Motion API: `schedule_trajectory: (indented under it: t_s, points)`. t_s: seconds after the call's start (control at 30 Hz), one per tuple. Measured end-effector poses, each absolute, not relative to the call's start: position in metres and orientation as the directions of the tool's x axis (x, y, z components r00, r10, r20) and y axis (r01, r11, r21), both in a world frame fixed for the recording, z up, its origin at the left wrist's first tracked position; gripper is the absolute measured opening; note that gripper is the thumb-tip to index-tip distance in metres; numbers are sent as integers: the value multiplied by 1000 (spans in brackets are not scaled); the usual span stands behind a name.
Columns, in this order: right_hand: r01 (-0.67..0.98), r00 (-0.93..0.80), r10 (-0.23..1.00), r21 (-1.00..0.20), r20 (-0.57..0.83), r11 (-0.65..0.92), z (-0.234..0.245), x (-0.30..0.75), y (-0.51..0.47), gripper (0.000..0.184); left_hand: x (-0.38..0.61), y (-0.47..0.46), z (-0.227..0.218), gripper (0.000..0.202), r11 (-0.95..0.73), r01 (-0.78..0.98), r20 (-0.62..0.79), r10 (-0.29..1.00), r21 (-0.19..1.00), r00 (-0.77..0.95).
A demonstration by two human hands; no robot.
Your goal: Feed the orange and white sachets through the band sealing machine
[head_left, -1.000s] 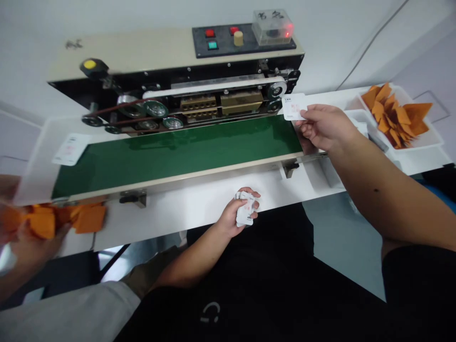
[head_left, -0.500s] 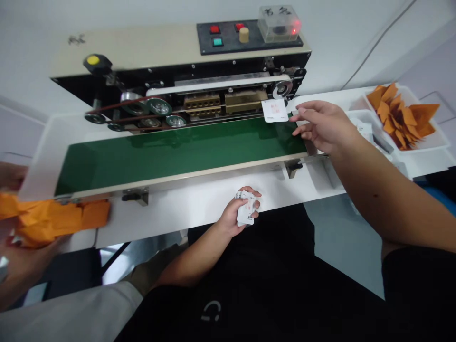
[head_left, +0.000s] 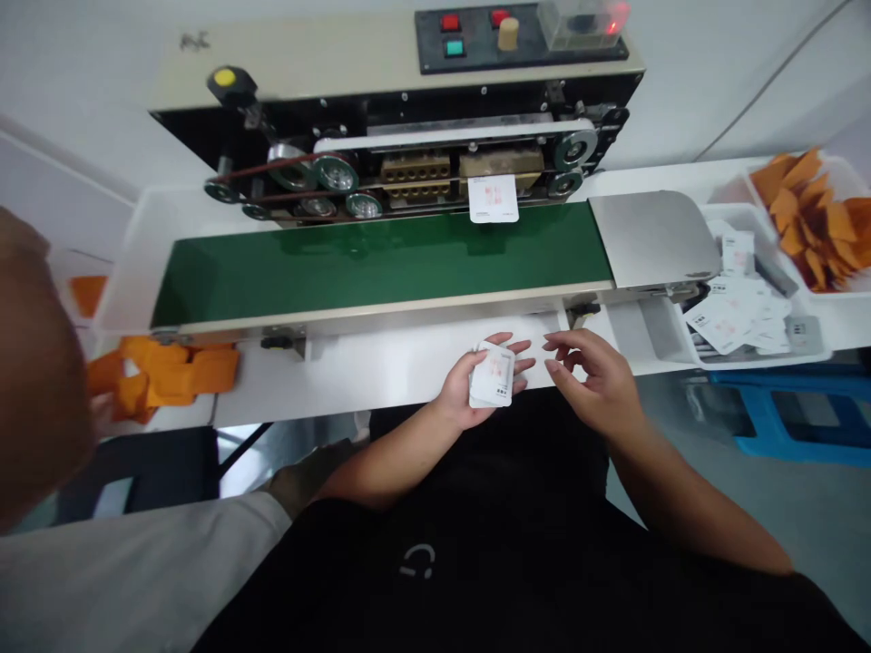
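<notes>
My left hand (head_left: 460, 392) holds a small stack of white printed sachets (head_left: 493, 376), its thumb over the top one and its fingers underneath. Just to the right, my right hand (head_left: 600, 383) is open, thumb and fingers apart with nothing between them, close to the left fingertips. Beyond both hands stands a band sealing machine (head_left: 367, 68) with a green conveyor belt (head_left: 381, 272). One white sachet (head_left: 494, 201) has its upper edge in the sealer, and the rest of it hangs over the belt.
On the right, a white bin (head_left: 809, 355) holds many white sachets, and a tub (head_left: 858, 288) behind it holds orange pouches. Orange pouches (head_left: 173, 381) lie at the left end of the table. A co-worker's arm (head_left: 41, 381) reaches in there. A blue stool (head_left: 793, 449) stands lower right.
My right hand has left the sachet at the sealer and come down beside my left hand. That sachet has moved left along the machine. The view has shifted, showing more of the right side.
</notes>
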State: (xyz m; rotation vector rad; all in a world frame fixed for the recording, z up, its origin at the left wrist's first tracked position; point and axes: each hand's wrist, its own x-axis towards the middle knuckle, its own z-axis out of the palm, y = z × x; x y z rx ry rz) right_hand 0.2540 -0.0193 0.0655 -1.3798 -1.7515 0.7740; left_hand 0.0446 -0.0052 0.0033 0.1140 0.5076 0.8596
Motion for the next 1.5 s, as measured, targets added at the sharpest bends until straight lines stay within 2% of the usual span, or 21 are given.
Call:
schedule_trajectory:
  t_s: [0.17,0.27,0.43,0.53,0.7,0.83,0.9,0.97,1.13,1.2,1.27,1.33,1.43,1.5]
  points:
    - [599,-241,930,-712,277,367,52,245,-20,36,52,-5,13,62,645,-717,-350,756,262,552]
    - [625,-307,903,-652,301,429,48,242,-21,48,55,-6,17,64,641,-719,-344,761,267,550]
    - [689,-404,898,-587,176,425,48,235,-24,77,55,-8,19,63,635,-721,-321,769,279,553]
    - [725,-411,905,-562,112,398,47,231,-24,86,55,-8,18,64,640,-713,-324,765,285,557]
    - [746,-388,916,-551,99,375,41,230,-23,92,56,-9,13,61,643,-714,-310,763,278,567]
    - [762,-349,927,-533,139,367,37,230,-23,95,56,-10,11,48,638,-729,-333,763,248,554]
    - [761,-338,928,-535,158,368,37,230,-23,92,56,-10,11,40,651,-723,-377,745,230,551]
    - [740,-347,921,-552,177,385,40,231,-21,81,55,-11,11,35,668,-710,-409,725,222,554]
    - [572,-410,891,-706,194,417,58,237,-17,19,54,-12,9,33,666,-699,-402,734,263,548]
    - [480,-385,910,-808,155,342,66,242,-15,7,54,-13,8,34,672,-692,-404,728,263,554]
    - [361,-302,949,-912,86,197,71,249,-11,9,53,-13,7,34,678,-689,-410,721,255,558]
    - [186,-160,987,-982,12,42,76,258,-3,21,52,-13,5,34,680,-690,-423,717,249,554]
    - [-63,49,995,-995,-86,-83,82,275,16,39,50,-13,4,31,677,-691,-432,718,253,546]
    - [-148,112,983,-981,-143,-126,87,287,33,45,48,-13,4,30,676,-689,-426,721,260,547]
